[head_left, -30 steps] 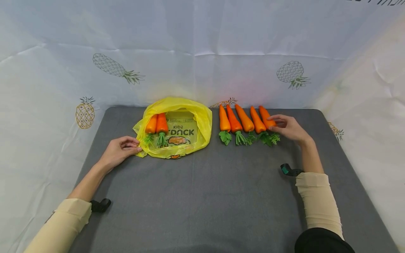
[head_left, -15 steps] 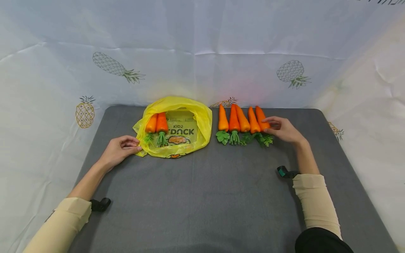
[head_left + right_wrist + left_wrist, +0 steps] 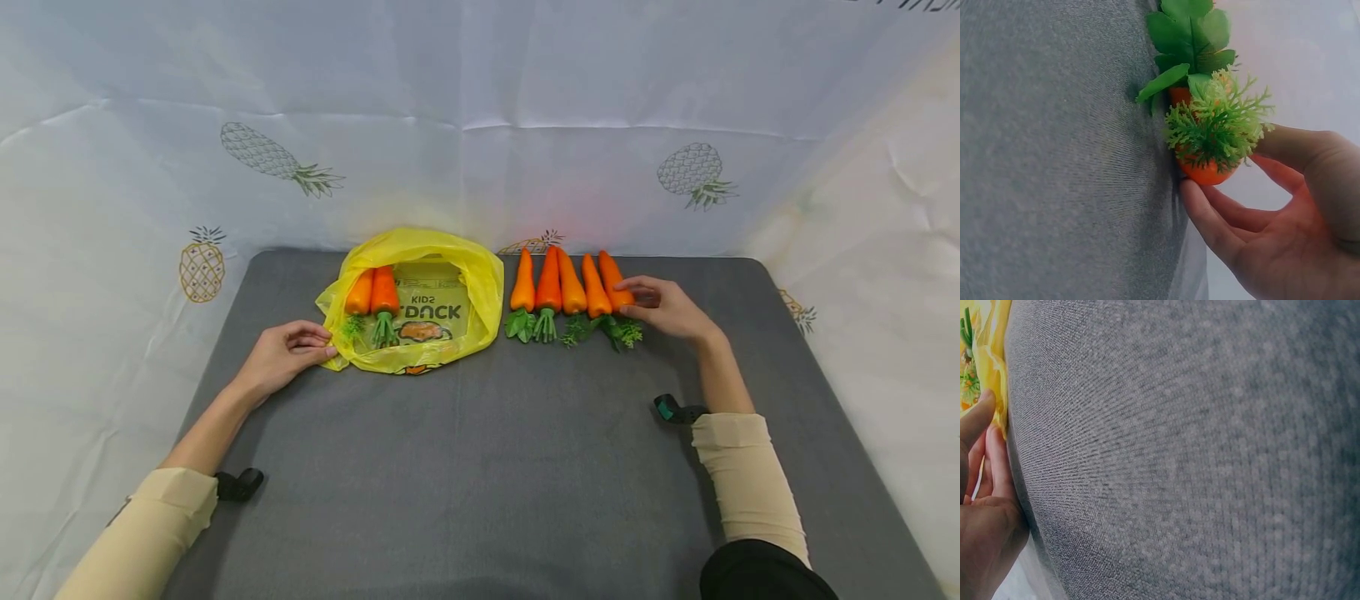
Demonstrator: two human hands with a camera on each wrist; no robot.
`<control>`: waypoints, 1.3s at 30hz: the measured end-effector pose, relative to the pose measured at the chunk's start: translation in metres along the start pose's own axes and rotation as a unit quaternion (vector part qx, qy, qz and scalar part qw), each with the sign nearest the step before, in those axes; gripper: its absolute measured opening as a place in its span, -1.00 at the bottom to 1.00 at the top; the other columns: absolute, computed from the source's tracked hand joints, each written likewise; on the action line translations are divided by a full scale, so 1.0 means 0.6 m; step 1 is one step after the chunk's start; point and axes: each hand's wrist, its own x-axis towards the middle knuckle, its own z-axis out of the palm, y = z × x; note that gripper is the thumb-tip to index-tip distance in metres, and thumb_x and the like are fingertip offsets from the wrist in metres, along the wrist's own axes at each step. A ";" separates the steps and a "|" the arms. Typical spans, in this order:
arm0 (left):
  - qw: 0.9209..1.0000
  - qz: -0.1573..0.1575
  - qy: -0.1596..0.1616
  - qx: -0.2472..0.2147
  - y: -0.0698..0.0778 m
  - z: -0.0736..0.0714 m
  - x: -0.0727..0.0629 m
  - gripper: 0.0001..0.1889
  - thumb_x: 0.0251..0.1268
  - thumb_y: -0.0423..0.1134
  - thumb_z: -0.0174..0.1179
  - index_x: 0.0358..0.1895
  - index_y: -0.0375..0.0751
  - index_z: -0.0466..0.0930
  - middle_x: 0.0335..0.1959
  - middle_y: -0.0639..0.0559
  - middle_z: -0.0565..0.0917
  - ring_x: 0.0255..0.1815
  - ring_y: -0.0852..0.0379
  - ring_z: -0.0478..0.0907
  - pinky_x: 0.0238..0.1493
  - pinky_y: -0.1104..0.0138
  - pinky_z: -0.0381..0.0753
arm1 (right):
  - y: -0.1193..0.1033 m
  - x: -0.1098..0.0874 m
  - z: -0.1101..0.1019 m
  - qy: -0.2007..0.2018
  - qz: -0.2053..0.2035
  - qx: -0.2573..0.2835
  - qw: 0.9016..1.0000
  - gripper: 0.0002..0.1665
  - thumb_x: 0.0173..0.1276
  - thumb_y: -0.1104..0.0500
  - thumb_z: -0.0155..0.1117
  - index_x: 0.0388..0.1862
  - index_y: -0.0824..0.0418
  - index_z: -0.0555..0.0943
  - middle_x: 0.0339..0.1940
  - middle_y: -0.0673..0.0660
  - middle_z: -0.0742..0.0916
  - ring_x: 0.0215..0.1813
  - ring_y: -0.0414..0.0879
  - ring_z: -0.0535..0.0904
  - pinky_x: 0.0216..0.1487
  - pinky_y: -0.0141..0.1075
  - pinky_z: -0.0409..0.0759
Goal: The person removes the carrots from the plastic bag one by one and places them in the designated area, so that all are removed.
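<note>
The near-left edge of the yellow bag (image 3: 484, 287) is pinched by the left hand (image 3: 281, 360); the rightmost carrot (image 3: 609, 271), right of the bag, is grasped by the right hand (image 3: 666, 307). Bagging is judged underway; a leftward lift seems called for.

Bag (image 3: 995, 369) partly outside left wrist view

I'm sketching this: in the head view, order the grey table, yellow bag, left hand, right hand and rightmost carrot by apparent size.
1. Grey table
2. Yellow bag
3. Left hand and right hand: too alike to rank
4. Rightmost carrot
</note>
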 end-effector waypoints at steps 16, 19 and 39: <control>1.000 -0.005 0.001 -0.003 0.004 -0.001 0.003 -0.60 0.49 -0.15 0.45 0.18 -0.37 0.68 -0.13 0.18 0.79 -0.18 0.51 0.70 -0.15 0.55 0.72 | -0.019 -0.005 -0.024 0.037 0.022 -0.022 0.999 -0.47 0.69 0.19 0.25 0.53 0.33 0.49 0.53 0.49 0.55 0.51 0.47 0.51 0.34 0.16 0.69; 1.000 -0.007 0.000 -0.004 0.004 -0.001 0.003 -0.60 0.49 -0.16 0.45 0.18 -0.37 0.68 -0.14 0.22 0.78 -0.18 0.52 0.70 -0.14 0.55 0.72 | -0.025 -0.004 -0.027 0.044 0.025 -0.026 0.998 -0.47 0.70 0.20 0.23 0.53 0.34 0.48 0.53 0.51 0.54 0.50 0.49 0.53 0.39 0.32 0.61; 1.000 -0.016 -0.001 0.002 0.003 -0.001 0.000 -0.59 0.50 -0.15 0.44 0.20 -0.37 0.67 -0.09 0.11 0.78 -0.17 0.52 0.69 -0.13 0.55 0.73 | -0.119 0.018 0.001 0.062 -0.050 0.013 0.997 -0.48 0.63 0.25 0.31 0.49 0.33 0.53 0.52 0.42 0.59 0.46 0.42 0.56 0.50 0.31 0.51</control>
